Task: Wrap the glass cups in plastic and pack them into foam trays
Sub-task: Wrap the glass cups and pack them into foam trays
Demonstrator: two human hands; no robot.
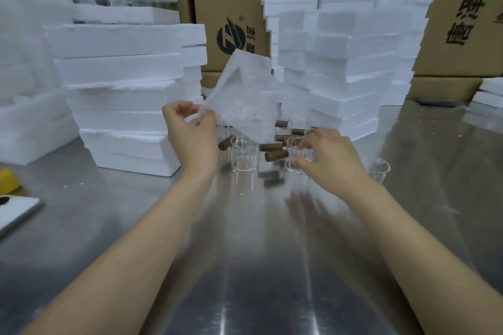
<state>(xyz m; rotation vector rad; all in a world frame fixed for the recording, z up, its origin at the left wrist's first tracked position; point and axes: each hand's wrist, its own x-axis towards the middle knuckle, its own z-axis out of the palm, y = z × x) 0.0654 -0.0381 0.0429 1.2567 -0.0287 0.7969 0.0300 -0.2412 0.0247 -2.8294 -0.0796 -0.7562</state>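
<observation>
My left hand point(190, 130) pinches one corner of a translucent plastic bag point(245, 95) and holds it up above the table. Below it stands a cluster of several clear glass cups point(245, 160) with brown wooden handles point(276, 155). My right hand point(324, 158) curls its fingers and thumb round the rim of one glass cup point(295, 155) at the right of the cluster. Another clear cup point(378, 168) stands apart to the right of that hand.
Tall stacks of white foam trays point(122, 95) rise at the left and at the back right point(351, 62) on the steel table point(258, 266). Cardboard boxes point(231, 8) stand behind. A white flat object point(16, 212) and something yellow point(9, 179) lie at the left edge.
</observation>
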